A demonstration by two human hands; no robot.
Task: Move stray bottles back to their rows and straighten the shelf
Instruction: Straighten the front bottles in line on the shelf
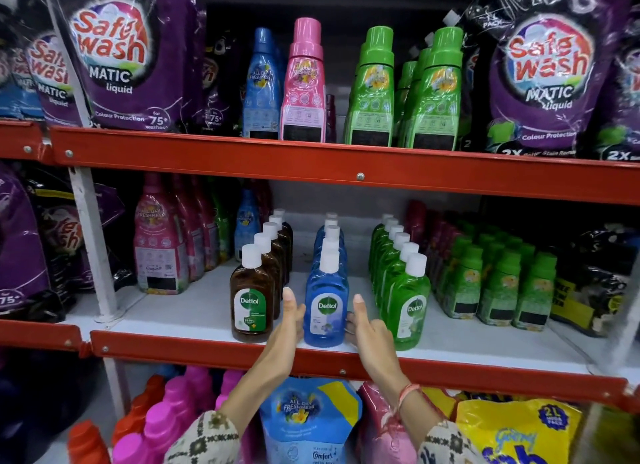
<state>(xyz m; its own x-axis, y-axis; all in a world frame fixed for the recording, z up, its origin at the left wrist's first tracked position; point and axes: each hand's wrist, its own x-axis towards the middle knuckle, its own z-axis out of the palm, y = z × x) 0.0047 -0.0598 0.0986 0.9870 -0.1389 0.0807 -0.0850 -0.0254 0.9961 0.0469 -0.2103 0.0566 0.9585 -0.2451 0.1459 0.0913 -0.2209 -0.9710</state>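
Note:
On the middle shelf [207,311] stand three rows of white-capped Dettol bottles. The front blue bottle [326,301] sits at the shelf's front edge, heading the blue row. My left hand [289,320] presses against its left side and my right hand [367,325] against its right side, thumbs up, so both hands hold it between them. A row of brown bottles [251,302] stands just to the left, a row of green bottles [407,304] just to the right. Gaps of bare shelf separate the rows.
Red shelf rails [346,174] run above and below. Pink softener bottles [157,249] stand at left, small green bottles [498,287] at right. The upper shelf carries blue, pink and green bottles between purple Safewash pouches [117,55]. Pouches and pink bottles fill the bottom shelf.

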